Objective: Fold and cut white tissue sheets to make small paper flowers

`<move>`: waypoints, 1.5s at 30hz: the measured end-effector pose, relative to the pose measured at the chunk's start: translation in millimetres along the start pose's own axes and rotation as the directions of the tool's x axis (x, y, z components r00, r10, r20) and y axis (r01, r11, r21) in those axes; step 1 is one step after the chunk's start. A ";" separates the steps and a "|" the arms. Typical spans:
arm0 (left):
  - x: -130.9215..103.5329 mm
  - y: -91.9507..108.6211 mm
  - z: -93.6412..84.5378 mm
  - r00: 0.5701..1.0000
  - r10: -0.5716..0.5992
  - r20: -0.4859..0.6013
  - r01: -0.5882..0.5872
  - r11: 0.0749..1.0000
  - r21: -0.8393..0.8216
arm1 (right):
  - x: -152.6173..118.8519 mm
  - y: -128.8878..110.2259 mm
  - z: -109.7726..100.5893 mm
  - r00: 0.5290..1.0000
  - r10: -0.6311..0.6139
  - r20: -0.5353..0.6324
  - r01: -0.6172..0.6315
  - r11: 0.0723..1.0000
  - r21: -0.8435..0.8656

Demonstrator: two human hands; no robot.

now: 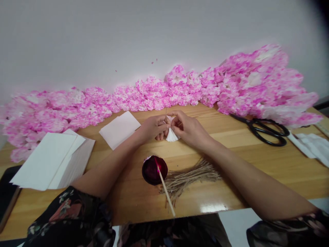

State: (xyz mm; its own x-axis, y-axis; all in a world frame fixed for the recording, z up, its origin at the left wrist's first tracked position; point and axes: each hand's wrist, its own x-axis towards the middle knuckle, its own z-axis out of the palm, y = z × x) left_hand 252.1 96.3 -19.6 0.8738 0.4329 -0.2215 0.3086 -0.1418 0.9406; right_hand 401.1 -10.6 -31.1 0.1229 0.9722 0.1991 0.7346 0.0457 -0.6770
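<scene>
Both hands meet over the middle of the table around a small bunch of white pleated paper [172, 136], gathered at its middle and fanned out at its lower end. My left hand [156, 127] pinches it from the left, fingers closed. From the right, my right hand [187, 127] grips it near the gathered part with thumb and fingertips. A thin strand pokes up above the fingers; what it is, I cannot make out. Nearer to me stands a small bowl of dark magenta liquid [150, 171] with a wooden stick [166, 192] leaning in it. Beside it lies a bundle of thin brown twine-like strands [191, 177].
Pink and white paper flowers [154, 92] line the wall, piled higher at right. White paper sheets [55, 159] are stacked at left, with a smaller stack [119, 129] nearby. Black scissors [268, 132] and folded white pieces [312, 145] lie right. A dark phone-like object [9, 195] rests far left.
</scene>
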 end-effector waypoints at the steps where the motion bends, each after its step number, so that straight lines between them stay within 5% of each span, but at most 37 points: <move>1: -0.3 0.7 0.0 1.000 -0.001 0.002 0.001 1.000 0.001 | 0.1 0.2 0.0 1.000 -0.001 0.000 0.001 1.000 0.000; 9: 0.5 -1.2 -0.2 0.998 0.058 -0.002 -0.058 0.993 0.100 | 0.3 5.3 1.5 1.000 -0.009 0.001 0.009 0.998 0.063; 18: 0.0 6.2 -0.3 0.992 0.108 -0.060 -0.059 0.841 0.538 | 1.4 12.4 4.2 1.000 0.005 0.016 -0.008 0.979 0.206; 33: 0.0 -1.6 5.6 0.969 0.161 -0.187 -0.040 0.849 0.526 | 1.8 8.0 0.1 0.999 0.028 0.046 -0.038 0.971 0.238; 45: -1.1 0.0 15.4 0.951 0.202 -0.233 0.025 0.703 0.711 | 1.0 9.7 0.6 0.998 0.041 0.037 -0.049 0.971 0.236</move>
State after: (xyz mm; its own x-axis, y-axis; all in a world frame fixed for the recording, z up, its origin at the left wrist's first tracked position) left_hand 256.9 82.1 -23.3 0.8060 0.5906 0.0395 0.5057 -0.7217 0.4727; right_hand 407.9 -9.0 -37.9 0.1280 0.9812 0.1444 0.5495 0.0510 -0.8340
